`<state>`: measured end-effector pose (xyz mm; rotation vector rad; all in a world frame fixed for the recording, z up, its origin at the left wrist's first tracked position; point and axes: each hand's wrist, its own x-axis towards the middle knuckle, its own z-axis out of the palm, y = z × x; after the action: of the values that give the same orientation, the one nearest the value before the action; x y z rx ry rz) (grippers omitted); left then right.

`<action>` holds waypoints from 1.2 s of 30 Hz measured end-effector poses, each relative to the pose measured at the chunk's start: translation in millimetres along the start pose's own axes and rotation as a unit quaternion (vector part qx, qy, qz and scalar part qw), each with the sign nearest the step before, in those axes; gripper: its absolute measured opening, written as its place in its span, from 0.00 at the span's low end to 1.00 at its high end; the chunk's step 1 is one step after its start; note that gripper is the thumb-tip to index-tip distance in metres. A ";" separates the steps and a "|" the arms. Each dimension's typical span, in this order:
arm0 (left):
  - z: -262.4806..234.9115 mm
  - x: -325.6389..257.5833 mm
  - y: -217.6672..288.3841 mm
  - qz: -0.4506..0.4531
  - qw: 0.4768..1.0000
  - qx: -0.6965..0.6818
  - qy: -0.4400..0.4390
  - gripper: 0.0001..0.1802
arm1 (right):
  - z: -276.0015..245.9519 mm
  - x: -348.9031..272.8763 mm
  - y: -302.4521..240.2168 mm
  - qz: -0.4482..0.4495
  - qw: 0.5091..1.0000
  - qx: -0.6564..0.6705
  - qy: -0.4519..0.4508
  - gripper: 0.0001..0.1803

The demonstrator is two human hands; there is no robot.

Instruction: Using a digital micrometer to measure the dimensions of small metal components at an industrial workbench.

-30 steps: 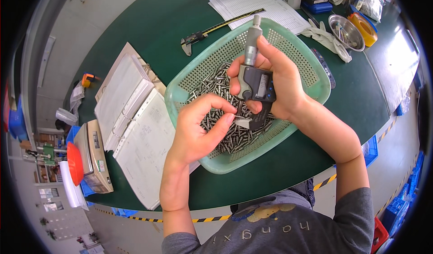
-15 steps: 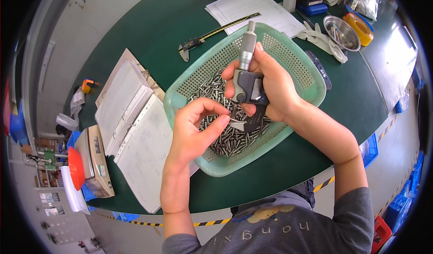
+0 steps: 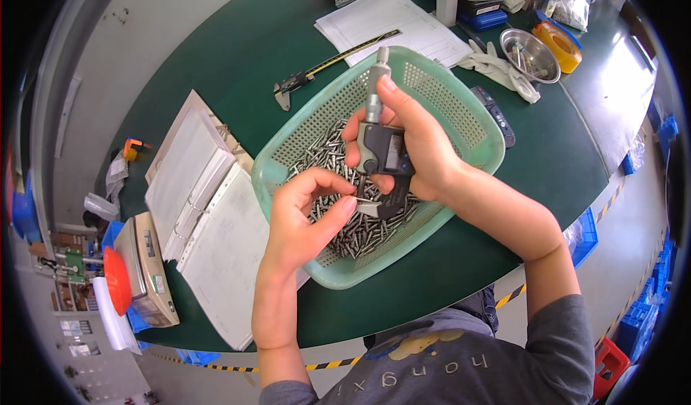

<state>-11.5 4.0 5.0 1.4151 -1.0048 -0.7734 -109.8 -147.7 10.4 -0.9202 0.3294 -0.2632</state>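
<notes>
My right hand [image 3: 430, 149] is wrapped round a digital micrometer [image 3: 373, 147] with a dark body and silver barrel. Its thumb lies against the barrel near the top. Between the finger and thumb of my left hand [image 3: 291, 210] is a small thin metal pin [image 3: 364, 200], held at the micrometer's measuring gap; whether both faces touch it I cannot tell. Beneath both hands stands a pale green perforated plastic basket [image 3: 497, 149], slightly tilted in view. Many small metal pins [image 3: 360, 239] lie heaped inside it, partly hidden by my hands.
An opened ring binder [image 3: 223, 261] lies left of the basket, beside a scale [image 3: 152, 275]. Behind the basket are calipers [image 3: 295, 84] and paper sheets [image 3: 432, 38]. White gloves [image 3: 497, 66], a metal bowl [image 3: 543, 48] and a yellow tape roll [image 3: 565, 48] sit at the far right.
The thumb of my right hand has moved in onto the micrometer's barrel. My left hand still pinches the pin at the gap. The whole view has shifted slightly.
</notes>
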 end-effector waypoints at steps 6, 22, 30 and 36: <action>-1.1 -1.4 4.9 -0.022 1.000 0.003 0.006 0.07 | -0.1 0.2 0.2 -0.003 1.000 0.012 -0.025 0.33; -5.5 -1.6 -14.8 0.070 0.996 0.060 0.013 0.09 | 10.6 7.4 4.1 0.052 0.997 0.032 0.053 0.31; 13.3 14.9 -21.6 0.137 0.990 -0.002 0.029 0.07 | -0.3 -0.1 3.4 -0.090 0.994 0.019 0.062 0.26; 23.0 10.0 -21.6 0.107 0.980 0.036 0.167 0.05 | -14.2 16.3 5.7 -0.095 0.994 -0.054 0.001 0.27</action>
<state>-25.1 -15.8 -17.7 1.4146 -0.9094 -0.3297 -99.8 -160.6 -4.9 -1.0600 0.2604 -0.4255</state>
